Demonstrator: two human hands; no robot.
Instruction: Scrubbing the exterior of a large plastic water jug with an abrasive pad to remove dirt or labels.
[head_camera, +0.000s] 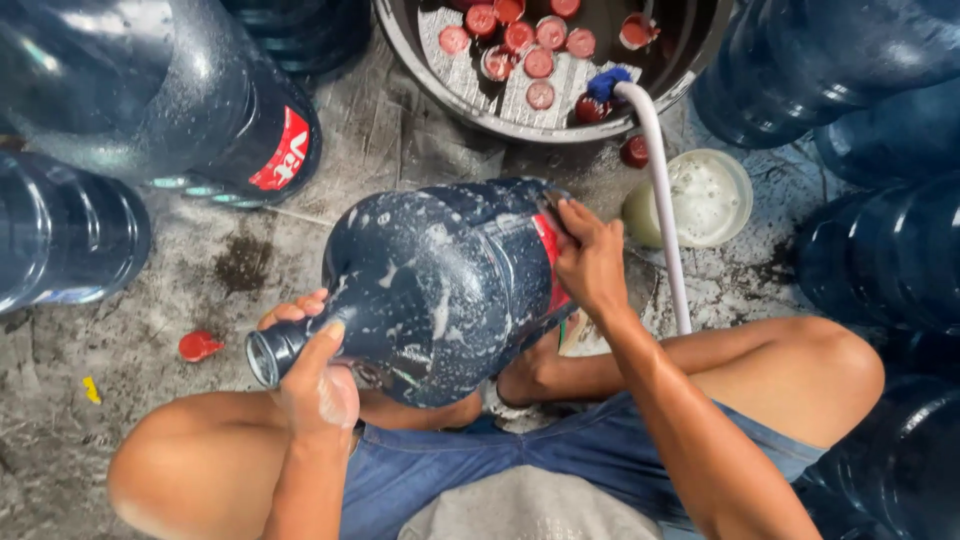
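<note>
Left hand (315, 375) wrapped round neck of large dark-blue soapy plastic water jug (440, 285), tilted above concrete floor (200, 280). Right hand (588, 255) pressed flat against jug's side. White hose (662, 190) just beside.

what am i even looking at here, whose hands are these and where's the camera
There is one picture, taken by a camera worn on a person's head and looking straight down, so you see their own bare knees and arms. No machine is involved. The left hand grips the neck of a big blue water jug lying on its side, covered in soap suds. The right hand presses on the jug's far end, near a red label; whether it holds a sponge I cannot tell. On the wet concrete floor stand more blue jugs, a dark tub holding red caps, a white hose leading into it, and a small sudsy bowl.
</note>
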